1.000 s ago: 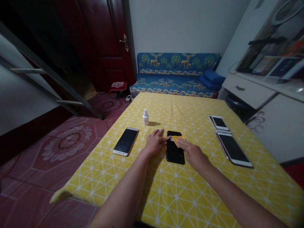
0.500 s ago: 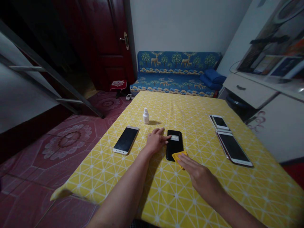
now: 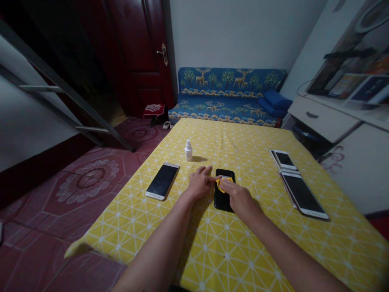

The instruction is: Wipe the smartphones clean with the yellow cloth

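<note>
My right hand (image 3: 238, 198) presses a small yellow cloth (image 3: 223, 185) onto the upper part of a black smartphone (image 3: 221, 201), and the hand hides the phone's lower right side. My left hand (image 3: 200, 182) rests flat on the yellow tablecloth, its fingers spread, with the index fingertip at the black phone's left edge. Left of that hand lies a silver-framed smartphone (image 3: 162, 181). A small white dropper bottle (image 3: 188, 151) stands beyond it. Two more phones (image 3: 284, 159) (image 3: 304, 194) lie at the table's right side, apart from both hands.
The table's yellow patterned cloth (image 3: 249, 259) hangs over its left edge. Beyond the far edge stands a blue deer-patterned sofa (image 3: 227, 97). A white drawer unit (image 3: 322, 117) stands at the right, a dark red door (image 3: 136, 61) at the back left, and patterned tiles (image 3: 88, 178) cover the floor.
My right hand has moved forward with the yellow cloth, from the black phone's lower right corner onto its upper part, covering a small label there. My left hand has barely moved.
</note>
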A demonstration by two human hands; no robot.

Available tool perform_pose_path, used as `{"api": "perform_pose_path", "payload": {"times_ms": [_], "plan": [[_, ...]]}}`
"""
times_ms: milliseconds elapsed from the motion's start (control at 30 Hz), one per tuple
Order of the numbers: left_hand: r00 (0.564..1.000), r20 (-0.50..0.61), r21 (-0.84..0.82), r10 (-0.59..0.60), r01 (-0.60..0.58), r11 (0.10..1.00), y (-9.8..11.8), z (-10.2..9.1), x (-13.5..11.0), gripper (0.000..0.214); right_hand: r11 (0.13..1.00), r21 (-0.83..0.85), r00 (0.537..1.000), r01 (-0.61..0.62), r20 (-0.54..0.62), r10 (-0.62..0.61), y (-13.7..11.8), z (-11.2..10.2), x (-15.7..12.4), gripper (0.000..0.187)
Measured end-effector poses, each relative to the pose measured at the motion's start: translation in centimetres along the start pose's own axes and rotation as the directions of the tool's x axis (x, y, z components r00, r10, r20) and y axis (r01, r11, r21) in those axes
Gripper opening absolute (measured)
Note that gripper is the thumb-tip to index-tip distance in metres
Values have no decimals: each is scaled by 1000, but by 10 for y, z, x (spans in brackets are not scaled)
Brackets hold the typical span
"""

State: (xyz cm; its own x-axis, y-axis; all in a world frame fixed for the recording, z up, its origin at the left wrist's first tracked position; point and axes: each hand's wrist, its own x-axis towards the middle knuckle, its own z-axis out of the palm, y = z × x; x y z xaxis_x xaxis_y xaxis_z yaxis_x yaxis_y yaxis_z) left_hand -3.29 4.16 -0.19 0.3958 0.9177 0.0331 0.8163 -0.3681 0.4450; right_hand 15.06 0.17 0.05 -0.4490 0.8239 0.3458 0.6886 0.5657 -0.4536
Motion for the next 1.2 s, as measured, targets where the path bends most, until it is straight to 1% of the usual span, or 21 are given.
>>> {"api": "perform_pose_path", "payload": {"times_ms": [100, 200, 300, 367, 467, 533, 600, 667, 733, 767, 833, 900, 967, 1133, 1167, 1200], "plan": [[1000, 4, -10, -13, 13, 1000, 1, -1, 0, 38, 995, 25, 993, 93, 70, -94, -10, 3, -23, 75], [1000, -2, -14, -13, 13, 1000, 1, 0, 0, 40, 981, 39, 972, 189, 137, -193, -16, 4, -42, 81], [1000, -13, -12, -5, 5, 1000, 0, 2, 0, 39, 963, 73, 944, 261, 187, -271, -10, 3, -46, 84], [1000, -12, -12, -1, 1, 1000, -1, 3, 1, 39, 962, 84, 943, 262, 191, -273, -2, 2, -40, 83], [1000, -9, -15, -3, 3, 1000, -3, 4, 1, 40, 978, 46, 970, 205, 126, -209, 8, 4, -29, 75], [1000, -7, -17, -4, 4, 1000, -3, 4, 1, 41, 981, 32, 977, 190, 97, -192, 10, 6, -28, 74], [1000, -7, -18, -3, 3, 1000, -2, 4, 1, 43, 973, 57, 967, 226, 106, -231, 9, 6, -34, 79], [1000, -8, -16, -5, 5, 1000, -1, 3, 1, 45, 954, 100, 945, 283, 144, -295, 8, 4, -43, 83], [1000, 1, -17, -13, 13, 1000, 0, 1, 0, 46, 941, 126, 927, 314, 173, -333, 9, -1, -50, 83], [1000, 10, -18, -16, 16, 1000, 0, 0, 0, 47, 942, 125, 928, 312, 173, -330, 11, -4, -52, 82], [999, 31, -26, -12, 13, 1000, 0, -2, 0, 49, 956, 102, 948, 275, 136, -287, 15, -8, -51, 80], [999, 45, -29, -7, 9, 1000, 0, -3, 0, 51, 977, 69, 976, 203, 61, -208, 20, -9, -45, 76], [999, 51, -24, -5, 7, 1000, -1, -3, 0, 51, 991, 43, 992, 125, -11, -125, 23, -8, -35, 70], [998, 57, -16, -18, 19, 1000, -1, -3, 0, 43, 1000, 4, 996, -6, -85, 6, 31, -2, -7, 65], [998, 58, -20, -14, 15, 1000, -2, -3, 0, 44, 999, -6, 996, -34, -87, 33, 33, 0, -3, 64], [998, 58, -27, -2, 3, 1000, -2, -3, 0, 49, 998, -17, 994, -57, -93, 55, 34, 2, 0, 63]]}}
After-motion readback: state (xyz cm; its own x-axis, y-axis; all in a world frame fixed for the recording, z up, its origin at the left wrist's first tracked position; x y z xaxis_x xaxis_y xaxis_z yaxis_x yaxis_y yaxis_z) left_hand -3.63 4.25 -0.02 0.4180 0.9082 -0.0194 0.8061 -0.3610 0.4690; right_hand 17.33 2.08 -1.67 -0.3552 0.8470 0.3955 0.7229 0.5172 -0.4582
